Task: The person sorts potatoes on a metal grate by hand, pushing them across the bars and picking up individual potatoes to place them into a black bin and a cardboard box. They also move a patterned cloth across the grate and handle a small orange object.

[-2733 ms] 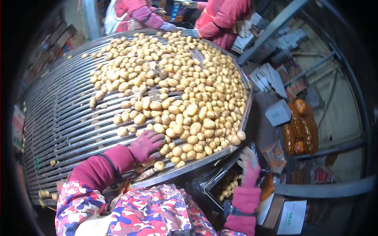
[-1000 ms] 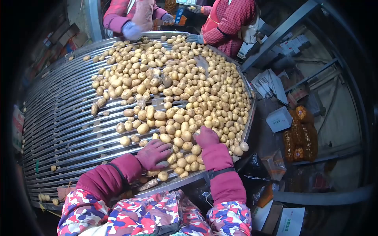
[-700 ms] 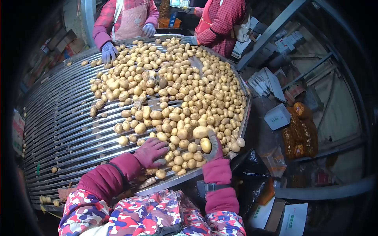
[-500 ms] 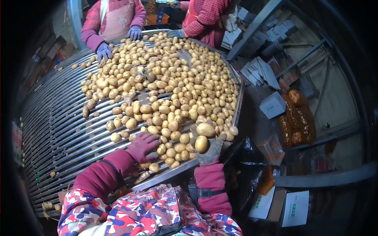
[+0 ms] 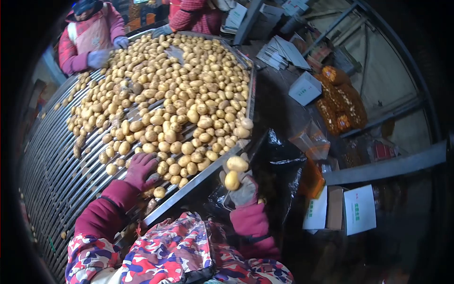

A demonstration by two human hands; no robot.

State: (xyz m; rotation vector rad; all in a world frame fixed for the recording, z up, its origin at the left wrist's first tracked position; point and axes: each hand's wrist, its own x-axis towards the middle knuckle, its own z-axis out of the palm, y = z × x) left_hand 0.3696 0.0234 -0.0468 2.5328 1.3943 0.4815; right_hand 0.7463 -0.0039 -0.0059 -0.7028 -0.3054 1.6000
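Observation:
My right hand point(image 5: 244, 189), in a grey glove, is closed around two potatoes point(image 5: 232, 181) just outside the table's metal rim, palm up. My left hand point(image 5: 143, 170), in a maroon glove, lies against the near edge of a large potato pile point(image 5: 179, 104). Its fingers are apart and I see nothing gripped in them; loose potatoes sit beside the fingertips. Beneath the pile is a slatted metal sorting table point(image 5: 61, 156). A black plastic bag point(image 5: 279, 156) hangs to the right of my right hand.
Across the table, two people in pink and red work clothes stand with gloved hands point(image 5: 98, 58) at the pile. To the right are a small white box point(image 5: 305, 88), net sacks of potatoes point(image 5: 340, 104), an open carton point(image 5: 335, 208) and a metal rail point(image 5: 388, 163).
My right hand has moved from over the table's corner to outside its rim, carrying the two potatoes. The view has swung right. My left hand stays beside the pile.

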